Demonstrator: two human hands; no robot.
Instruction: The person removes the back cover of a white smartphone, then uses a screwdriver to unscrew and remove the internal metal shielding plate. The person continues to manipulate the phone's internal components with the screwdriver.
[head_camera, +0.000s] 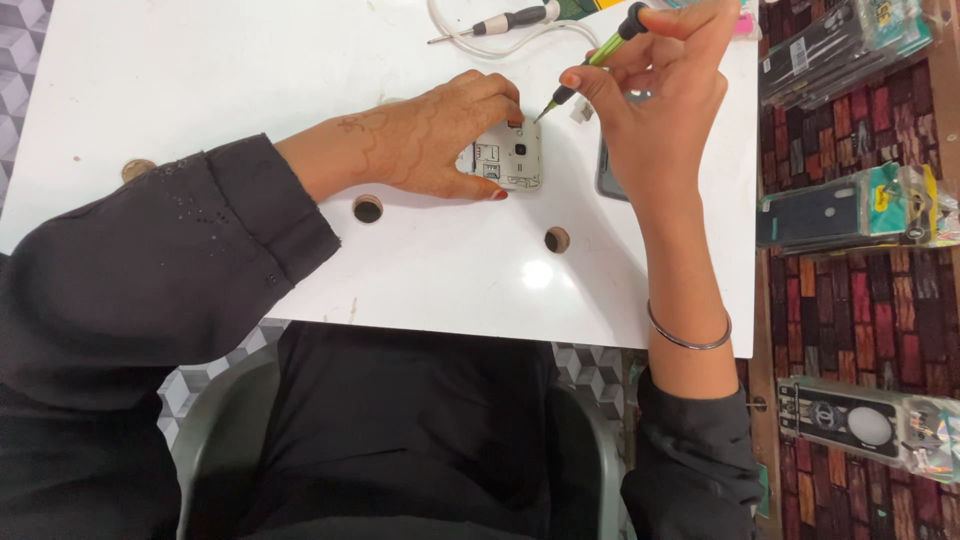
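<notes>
Your left hand (420, 140) is lying flat on the white table (200, 80), fingers curled around a small opened phone (510, 155) with its back cover off, pinning it in place just above the two round holes (367, 209) in the tabletop. Your right hand (660, 110) is gripping a green-shafted precision screwdriver (590, 62) with thumb and fingers closed on the shaft and index finger resting on the black cap. The tip is angling down to the phone's top right corner, touching or just off it; can't tell which. A dark flat part (608, 175) is lying under your right palm, just right of the phone. A second screwdriver (500, 22) and a white cable (470, 38) are sitting near the table's far edge. Packaged phone cases (850, 205) are lying to your right, off the table.
</notes>
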